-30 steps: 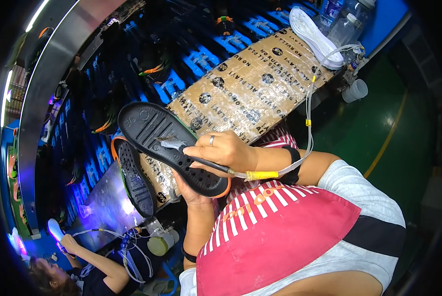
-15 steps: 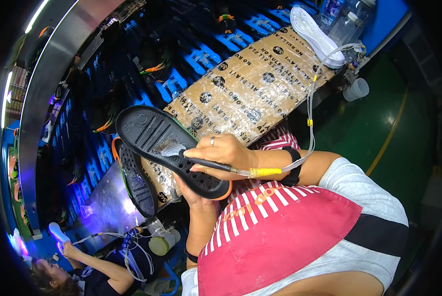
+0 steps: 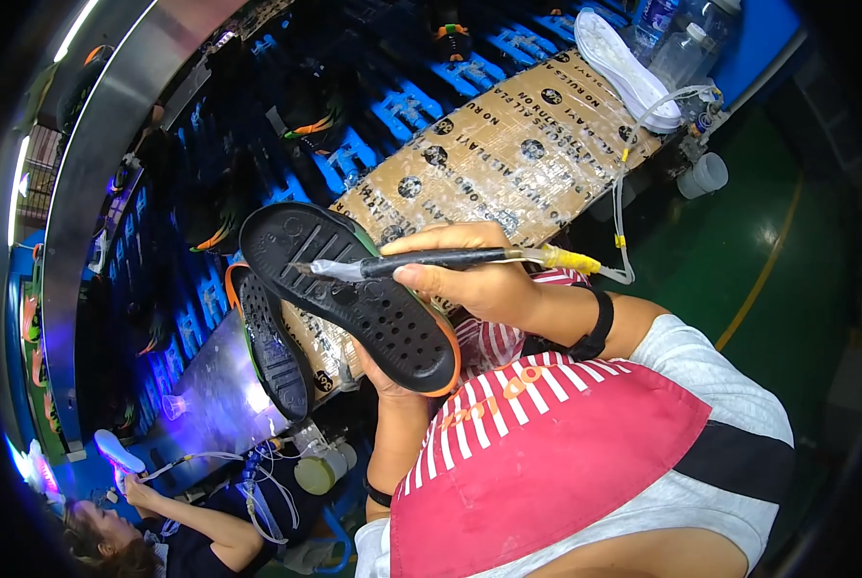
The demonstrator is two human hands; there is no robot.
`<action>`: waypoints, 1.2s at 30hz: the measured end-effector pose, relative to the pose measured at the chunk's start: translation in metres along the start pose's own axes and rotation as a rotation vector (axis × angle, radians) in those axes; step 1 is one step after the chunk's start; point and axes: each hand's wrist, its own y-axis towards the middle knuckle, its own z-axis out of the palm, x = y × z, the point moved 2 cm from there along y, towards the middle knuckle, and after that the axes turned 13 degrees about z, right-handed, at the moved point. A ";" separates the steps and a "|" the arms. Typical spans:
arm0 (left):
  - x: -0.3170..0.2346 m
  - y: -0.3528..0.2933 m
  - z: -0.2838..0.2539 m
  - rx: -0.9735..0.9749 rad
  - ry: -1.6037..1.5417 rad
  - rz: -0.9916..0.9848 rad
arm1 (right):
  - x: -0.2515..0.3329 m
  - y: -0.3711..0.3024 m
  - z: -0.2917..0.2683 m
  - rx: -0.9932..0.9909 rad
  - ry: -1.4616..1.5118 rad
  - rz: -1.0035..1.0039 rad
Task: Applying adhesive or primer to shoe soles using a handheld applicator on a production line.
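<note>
My left hand (image 3: 385,374) grips a black shoe sole (image 3: 397,328) by its lower edge, its fingers partly hidden beneath. The sole has an orange and green rim, holes at one end and grooves at the other. In my right hand (image 3: 484,279) is a black-handled brush (image 3: 441,258), held like a pen. Its pale bristles lie over the sole's grooved part. Yellow tape (image 3: 571,260) joins the handle to a clear tube (image 3: 625,252). Another black sole (image 3: 279,361) rests to the left, partly under the held one.
Printed cardboard (image 3: 494,159) covers the bench ahead. At its far right are a white sole (image 3: 628,72) and clear bottles (image 3: 681,58); a white cup (image 3: 704,175) hangs beside. Beyond runs a blue conveyor rack (image 3: 402,111) with shoe parts. A co-worker's hand (image 3: 137,491) holds another sole, lower left.
The brush has turned flatter, and its tip has moved left and up across the sole toward the grooved end. The wet-looking patch mid-sole no longer shows. The held sole has shifted slightly right.
</note>
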 end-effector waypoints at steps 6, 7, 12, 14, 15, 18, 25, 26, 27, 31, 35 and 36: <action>0.009 -0.005 0.004 -0.089 0.142 -0.035 | 0.001 0.009 0.008 0.112 -0.211 -0.081; 0.010 -0.006 0.005 -0.076 0.135 -0.032 | 0.005 0.010 0.009 0.045 -0.265 -0.264; 0.015 -0.007 0.006 -0.154 0.155 -0.054 | 0.012 0.015 0.014 -0.091 -0.510 -0.542; 0.016 -0.009 0.004 -0.147 0.242 -0.076 | 0.011 0.014 0.018 -0.130 -0.662 -0.596; 0.016 -0.011 0.002 -0.159 0.242 -0.100 | 0.010 0.014 0.021 -0.139 -0.696 -0.615; 0.015 -0.015 -0.003 -0.172 0.214 -0.155 | 0.004 0.008 0.029 -0.041 -0.720 -0.550; 0.005 -0.009 0.000 0.003 0.371 0.022 | 0.000 0.006 0.024 0.237 -0.276 -0.392; 0.004 -0.008 0.001 -0.014 0.202 0.000 | 0.001 0.007 0.021 0.120 -0.346 -0.433; 0.005 -0.007 0.001 -0.036 0.067 -0.020 | 0.001 0.007 0.020 0.045 -0.393 -0.450; -0.001 -0.010 -0.008 -0.068 0.407 0.118 | -0.004 -0.001 0.031 0.084 -0.613 -0.574; -0.010 -0.007 -0.017 0.007 0.361 0.074 | -0.008 -0.006 0.033 0.248 -0.387 -0.546; -0.013 -0.005 -0.017 0.047 0.327 0.060 | -0.009 -0.006 0.033 0.291 -0.315 -0.501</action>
